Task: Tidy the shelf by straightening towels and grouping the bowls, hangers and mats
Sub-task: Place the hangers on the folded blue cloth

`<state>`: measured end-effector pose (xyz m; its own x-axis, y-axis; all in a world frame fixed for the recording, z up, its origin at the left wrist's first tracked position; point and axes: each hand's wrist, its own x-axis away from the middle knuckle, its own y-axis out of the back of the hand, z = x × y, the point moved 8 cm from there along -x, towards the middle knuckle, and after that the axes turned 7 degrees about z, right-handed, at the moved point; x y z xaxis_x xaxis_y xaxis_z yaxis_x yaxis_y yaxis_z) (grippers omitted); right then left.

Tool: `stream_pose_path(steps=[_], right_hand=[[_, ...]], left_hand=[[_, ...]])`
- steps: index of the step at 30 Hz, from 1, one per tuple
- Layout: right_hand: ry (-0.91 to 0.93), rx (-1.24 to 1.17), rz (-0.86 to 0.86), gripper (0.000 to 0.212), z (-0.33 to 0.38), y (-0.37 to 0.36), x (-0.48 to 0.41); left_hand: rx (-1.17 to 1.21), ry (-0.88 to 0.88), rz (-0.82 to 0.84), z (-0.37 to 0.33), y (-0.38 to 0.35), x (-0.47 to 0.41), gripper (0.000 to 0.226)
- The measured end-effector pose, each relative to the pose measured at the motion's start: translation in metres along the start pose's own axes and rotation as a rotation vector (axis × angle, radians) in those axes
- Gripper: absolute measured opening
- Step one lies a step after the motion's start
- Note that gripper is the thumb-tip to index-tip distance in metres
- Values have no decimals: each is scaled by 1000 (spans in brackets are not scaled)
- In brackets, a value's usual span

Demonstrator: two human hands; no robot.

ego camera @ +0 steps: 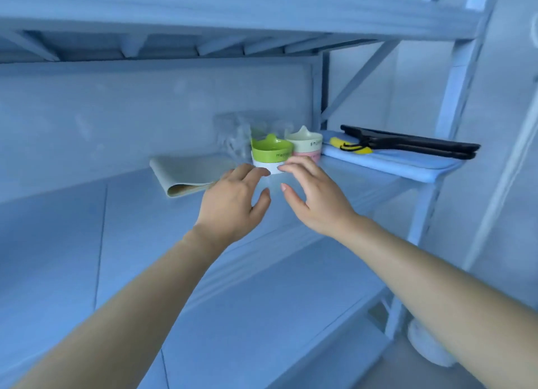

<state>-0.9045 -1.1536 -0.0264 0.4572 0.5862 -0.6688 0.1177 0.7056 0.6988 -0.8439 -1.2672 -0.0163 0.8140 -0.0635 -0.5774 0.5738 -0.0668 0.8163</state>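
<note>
the fingers [252, 171] of the left hand [233, 198] lie apart and loosely straight, holding nothing, palm turned down over the shelf [139, 243]. the right hand [316, 198] mirrors it just beside, its fingers [295, 165] also spread and relaxed, with nothing in its grasp. the tips of both hands reach the foot of the nearest bowl stack; whether they touch it cannot be told.

from the left, a folded beige mat [186, 173] lies flat on the shelf, its folded edge toward the camera, and the left hand covers its right corner. behind it, against the back wall, stands a clear plastic pack [233, 135], too blurred to tell what it is. next comes a green bowl [272, 150] stacked on a white bowl [266, 167], between the two hands' fingertips. just to its right and a little further back, a cream bowl [305, 141] sits on a pink bowl [308, 156]; the two stacks stand close together, perhaps touching.

further right, at the shelf's end by the corner post [454, 91], a folded blue towel [390, 163] lies flat and overhangs the shelf edge. on top of it rest black hangers [413, 144], laid together and pointing right, with a yellow piece [337, 141] at their left end.
</note>
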Motion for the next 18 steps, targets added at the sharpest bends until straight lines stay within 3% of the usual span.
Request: stream_pose_path(steps=[10, 18], right_hand=[[-156, 149, -53, 47, -139, 104, 61], [-221, 247, -63, 44, -240, 161, 79]], left_hand=[[168, -205, 9, -147, -79, -102, 42], [297, -316, 10, -230, -143, -184, 54]])
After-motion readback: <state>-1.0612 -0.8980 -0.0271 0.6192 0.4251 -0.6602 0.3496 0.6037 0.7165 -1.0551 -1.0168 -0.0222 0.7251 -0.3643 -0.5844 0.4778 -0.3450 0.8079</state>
